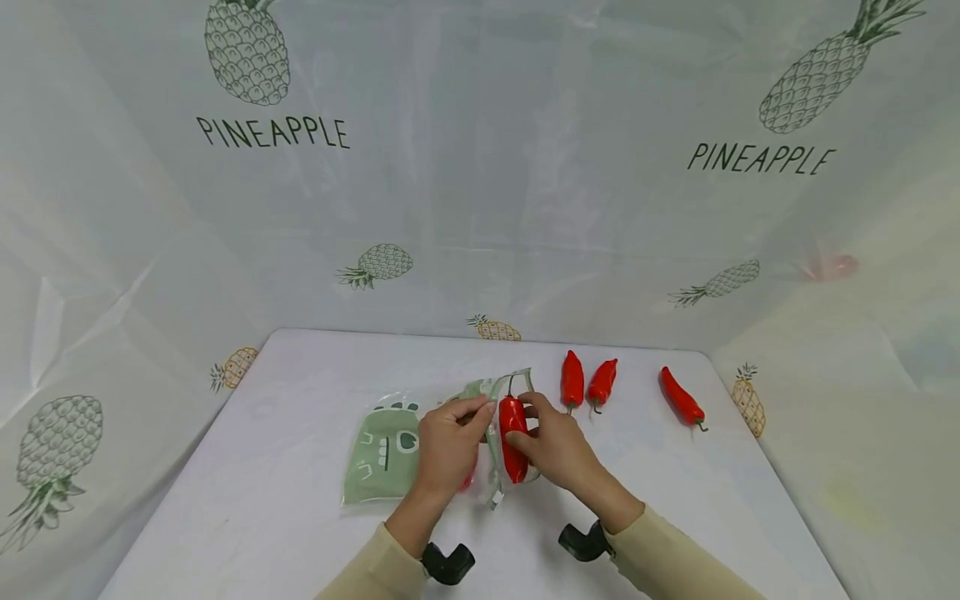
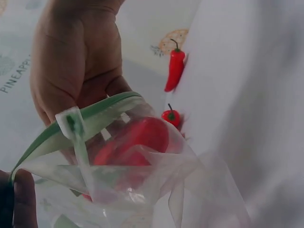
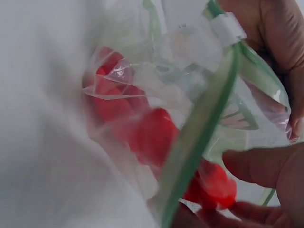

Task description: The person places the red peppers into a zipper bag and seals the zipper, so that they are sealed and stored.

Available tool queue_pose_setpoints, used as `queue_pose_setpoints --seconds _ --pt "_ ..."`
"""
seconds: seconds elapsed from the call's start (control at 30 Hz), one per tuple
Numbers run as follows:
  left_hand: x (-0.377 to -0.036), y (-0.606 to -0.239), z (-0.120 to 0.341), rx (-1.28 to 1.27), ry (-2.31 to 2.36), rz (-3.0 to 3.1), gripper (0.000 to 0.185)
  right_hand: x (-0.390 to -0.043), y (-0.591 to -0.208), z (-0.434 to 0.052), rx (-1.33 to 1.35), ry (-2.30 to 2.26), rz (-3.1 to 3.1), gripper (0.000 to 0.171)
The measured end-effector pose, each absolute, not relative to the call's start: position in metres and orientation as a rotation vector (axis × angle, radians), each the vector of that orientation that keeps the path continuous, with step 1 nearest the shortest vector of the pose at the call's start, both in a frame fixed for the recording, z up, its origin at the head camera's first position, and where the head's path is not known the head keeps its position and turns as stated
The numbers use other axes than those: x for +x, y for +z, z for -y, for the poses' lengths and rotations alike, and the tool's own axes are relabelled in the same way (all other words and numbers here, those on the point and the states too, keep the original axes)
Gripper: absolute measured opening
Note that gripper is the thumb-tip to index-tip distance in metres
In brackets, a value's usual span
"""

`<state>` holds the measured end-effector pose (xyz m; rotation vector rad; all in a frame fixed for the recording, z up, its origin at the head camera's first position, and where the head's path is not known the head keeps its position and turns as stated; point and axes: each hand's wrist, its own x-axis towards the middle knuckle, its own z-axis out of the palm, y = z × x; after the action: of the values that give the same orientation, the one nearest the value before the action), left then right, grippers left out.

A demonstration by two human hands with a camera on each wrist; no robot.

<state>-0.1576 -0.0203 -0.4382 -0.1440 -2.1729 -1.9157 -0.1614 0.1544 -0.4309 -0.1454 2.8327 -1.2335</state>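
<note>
A clear zip bag [image 1: 378, 467] with a green printed face, green zip edges and a white slider [image 2: 71, 122] lies with its mouth toward the right. My left hand [image 1: 450, 442] pinches the edge of that mouth. In my right hand [image 1: 561, 442] is a red chili pepper [image 1: 513, 442], gripped between thumb and fingers at the bag opening, its stem pointing away in the head view. More red peppers [image 3: 114, 95] show through the clear plastic in the right wrist view. How deep the held pepper sits in the bag is hard to tell.
Two red peppers, one upright-lying [image 1: 572, 379] and one slanted [image 1: 602, 383], lie beyond my right hand. Another red pepper [image 1: 681, 397] lies farther right. The white table [image 1: 247, 467] is surrounded by a pineapple-printed sheet [image 1: 480, 183].
</note>
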Motion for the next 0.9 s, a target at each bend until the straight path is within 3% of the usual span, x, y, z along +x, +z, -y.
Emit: queue_pose_setpoints --seconds 0.4,0.9 --pt "-0.153 -0.442 0.015 -0.194 -1.951 2.251 0.014 -0.160 -0.437 -0.152 -0.213 -1.229 -2.651 0.072" --pt "-0.161 -0.449 0.019 -0.155 -1.934 2.228 0.013 -0.162 -0.445 -0.161 -0.241 -1.400 -2.657 0.058"
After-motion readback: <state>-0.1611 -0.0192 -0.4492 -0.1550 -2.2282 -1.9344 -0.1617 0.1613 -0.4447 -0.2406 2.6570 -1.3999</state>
